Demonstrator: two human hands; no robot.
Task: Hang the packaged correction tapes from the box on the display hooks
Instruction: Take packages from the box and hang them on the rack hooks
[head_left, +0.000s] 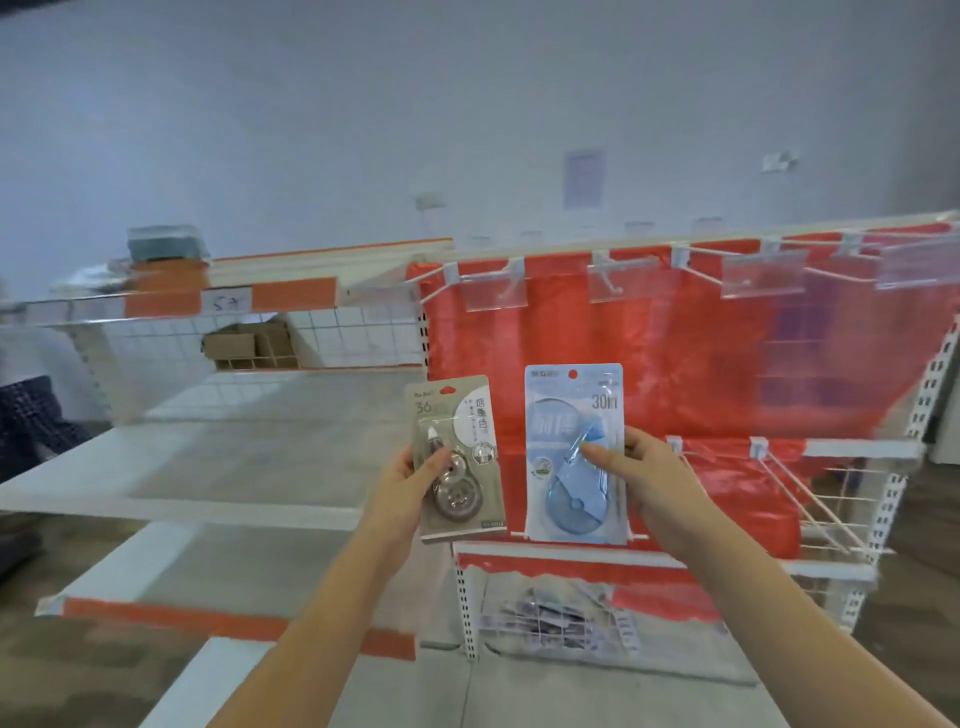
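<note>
My left hand (410, 480) grips a beige packaged correction tape (460, 467) by its left edge, thumb across the front. My right hand (641, 470) pinches a light blue packaged correction tape (566, 467) at its right edge, thumb on the front. Both packs are upright in front of the red-backed display panel (675, 364). The upper row of white display hooks (608, 275) with clear label holders runs above them, with nothing hanging. A lower row of hooks (795, 483) juts out to the right of my right hand. The box is not in view.
White shelves (208, 467) with orange strips stand at the left, with a wire-grid back and a cardboard box (249, 345) behind it. A wire basket (561, 618) holding packs sits low below the red panel. A person's checked clothing (31, 415) shows at the far left.
</note>
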